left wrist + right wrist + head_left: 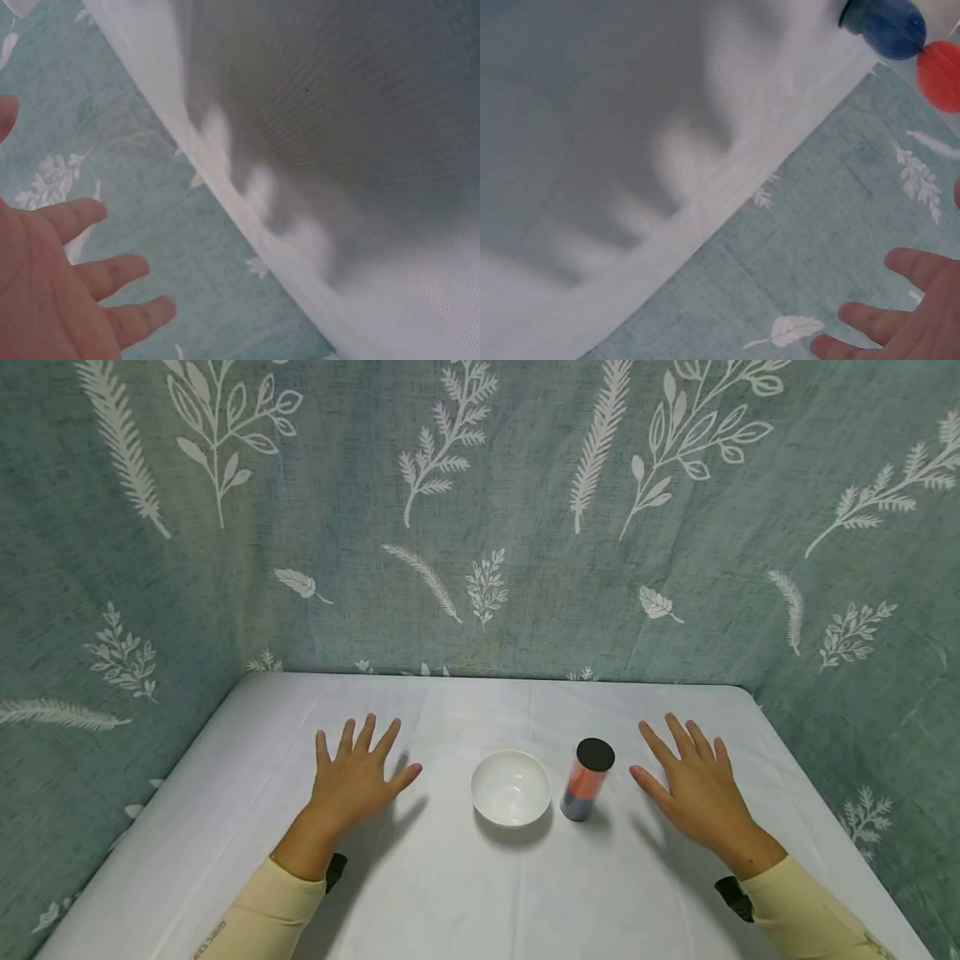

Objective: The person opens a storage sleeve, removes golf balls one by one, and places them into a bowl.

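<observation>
A: Report the work surface first.

B: The table (465, 893), covered in white cloth, spans the lower half of the head view. A teal leaf-print curtain (480, 527) closes it in behind and at both sides.

A: Position of the hands?

B: The left hand (356, 781) is over the cloth left of centre, fingers straight and spread apart, holding nothing. The right hand (693, 789) mirrors it right of centre, fingers likewise straight and apart, holding nothing. Whether the palms press the cloth or hover just above it cannot be told; the wrist views show shadows of the fingers on the cloth.

A: Items between them?

B: The white bowl (511, 787) stands upright near the table's middle; nothing shows inside it. Just beside it, toward the right hand, stands the canister (587, 780), upright, black lid on, with red and dark blue contents visible through its wall. Bowl and canister are close but appear not to touch.

A: Progress assessment?

B: Judged at the starting condition. The lid is on, the bowl looks empty, and neither hand contacts either item. All handling remains to be done.
</observation>
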Motion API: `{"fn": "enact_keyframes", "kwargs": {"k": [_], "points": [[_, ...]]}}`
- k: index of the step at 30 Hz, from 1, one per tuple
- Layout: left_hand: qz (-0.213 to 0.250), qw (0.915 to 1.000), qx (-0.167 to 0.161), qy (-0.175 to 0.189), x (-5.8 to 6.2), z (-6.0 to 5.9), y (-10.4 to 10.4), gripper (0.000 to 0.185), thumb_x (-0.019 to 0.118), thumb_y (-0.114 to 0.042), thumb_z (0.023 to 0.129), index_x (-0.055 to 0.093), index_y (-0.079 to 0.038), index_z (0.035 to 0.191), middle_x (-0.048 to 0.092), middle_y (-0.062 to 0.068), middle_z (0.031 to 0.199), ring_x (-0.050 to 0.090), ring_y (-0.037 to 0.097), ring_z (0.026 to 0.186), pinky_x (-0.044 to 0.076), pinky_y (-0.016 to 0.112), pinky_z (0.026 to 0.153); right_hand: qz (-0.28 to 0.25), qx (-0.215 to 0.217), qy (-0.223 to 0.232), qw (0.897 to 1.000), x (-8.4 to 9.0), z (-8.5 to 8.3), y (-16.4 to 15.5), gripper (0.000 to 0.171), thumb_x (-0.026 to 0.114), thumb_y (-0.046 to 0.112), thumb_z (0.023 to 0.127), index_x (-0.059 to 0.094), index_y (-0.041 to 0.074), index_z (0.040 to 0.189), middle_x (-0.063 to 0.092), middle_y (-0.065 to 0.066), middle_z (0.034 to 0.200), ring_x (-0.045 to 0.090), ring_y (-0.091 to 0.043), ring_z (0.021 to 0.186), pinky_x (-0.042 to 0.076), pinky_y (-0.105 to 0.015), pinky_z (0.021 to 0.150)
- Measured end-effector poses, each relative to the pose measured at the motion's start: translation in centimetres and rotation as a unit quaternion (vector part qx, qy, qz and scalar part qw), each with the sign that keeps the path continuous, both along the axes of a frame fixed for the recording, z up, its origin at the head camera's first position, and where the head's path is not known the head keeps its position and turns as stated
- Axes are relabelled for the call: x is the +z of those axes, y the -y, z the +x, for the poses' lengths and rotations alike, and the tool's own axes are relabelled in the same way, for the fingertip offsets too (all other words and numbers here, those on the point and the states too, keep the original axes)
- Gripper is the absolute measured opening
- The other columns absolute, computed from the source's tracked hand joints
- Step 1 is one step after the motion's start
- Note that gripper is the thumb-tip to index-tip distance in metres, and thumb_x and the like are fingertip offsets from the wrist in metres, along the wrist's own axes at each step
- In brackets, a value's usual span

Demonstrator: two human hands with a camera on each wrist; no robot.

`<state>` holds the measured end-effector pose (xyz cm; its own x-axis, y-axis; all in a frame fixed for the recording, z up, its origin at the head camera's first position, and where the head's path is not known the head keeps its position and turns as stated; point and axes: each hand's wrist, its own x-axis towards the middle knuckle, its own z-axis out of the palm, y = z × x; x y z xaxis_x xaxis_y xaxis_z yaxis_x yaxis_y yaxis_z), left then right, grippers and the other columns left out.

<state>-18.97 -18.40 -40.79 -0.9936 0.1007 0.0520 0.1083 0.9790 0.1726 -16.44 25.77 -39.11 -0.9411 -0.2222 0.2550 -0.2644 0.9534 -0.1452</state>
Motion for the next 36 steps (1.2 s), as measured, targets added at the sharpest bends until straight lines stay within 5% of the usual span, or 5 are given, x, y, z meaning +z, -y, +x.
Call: {"fn": "enact_keyframes", "kwargs": {"k": [6, 14, 21, 29, 36], "points": [[0.004, 0.9999, -0.004, -0.015, 0.2, 0.4, -0.2, 0.08, 0.047, -0.067, 0.095, 0.03, -0.022, 0.158, 0.024, 0.019, 0.164, 0.019, 0.047, 0.151, 0.002, 0.072, 0.116, -0.017, 0.009, 0.002, 1.0, -0.1, 0.5, 0.2, 0.066, 0.05, 0.052, 0.102, 0.035, 0.018, 0.156, 0.026, -0.027, 0.16, 0.024, -0.054, 0.144, 0.016, -0.075, 0.11], [0.039, 0.988, -0.048, -0.141, 0.1, 0.8, -1.3, 0.049, 0.064, -0.043, 0.095, 0.062, -0.015, 0.135, 0.065, 0.014, 0.131, 0.064, 0.037, 0.114, 0.051, 0.057, 0.089, -0.151, 0.03, 0.015, 0.988, 0.0, 2.1, 0.0, 0.045, 0.062, 0.031, 0.1, 0.055, 0.013, 0.141, 0.051, -0.017, 0.145, 0.046, -0.041, 0.132, 0.04, -0.064, 0.1], [0.115, 0.9596, -0.122, -0.226, 1.1, 1.7, -3.6, 0.028, 0.072, -0.032, 0.09, 0.073, -0.018, 0.113, 0.075, -0.001, 0.104, 0.07, 0.02, 0.092, 0.058, 0.04, 0.074, -0.266, 0.075, 0.065, 0.959, -0.6, 1.8, 1.3, 0.052, 0.066, 0.031, 0.098, 0.049, 0.021, 0.146, 0.06, -0.006, 0.138, 0.056, -0.02, 0.123, 0.045, -0.017, 0.098], [0.152, 0.9401, -0.176, -0.249, 2.8, 2.7, -7.6, 0.02, 0.071, -0.03, 0.09, 0.075, -0.022, 0.108, 0.073, -0.008, 0.097, 0.069, 0.012, 0.09, 0.057, 0.032, 0.072, -0.33, 0.143, 0.187, 0.914, -1.2, 0.2, 2.5, 0.084, 0.076, 0.03, 0.09, 0.025, 0.03, 0.157, 0.045, -0.015, 0.15, 0.045, -0.04, 0.138, 0.045, -0.058, 0.104], [0.196, 0.9348, -0.195, -0.223, 3.2, 2.6, -10.3, 0.019, 0.068, -0.031, 0.093, 0.074, -0.024, 0.11, 0.073, -0.01, 0.1, 0.066, 0.006, 0.091, 0.056, 0.029, 0.075, -0.381, 0.166, 0.215, 0.884, -2.1, -0.8, 2.8, 0.081, 0.08, 0.021, 0.086, 0.032, 0.023, 0.152, 0.051, -0.009, 0.144, 0.052, -0.026, 0.133, 0.05, -0.046, 0.103]]}}
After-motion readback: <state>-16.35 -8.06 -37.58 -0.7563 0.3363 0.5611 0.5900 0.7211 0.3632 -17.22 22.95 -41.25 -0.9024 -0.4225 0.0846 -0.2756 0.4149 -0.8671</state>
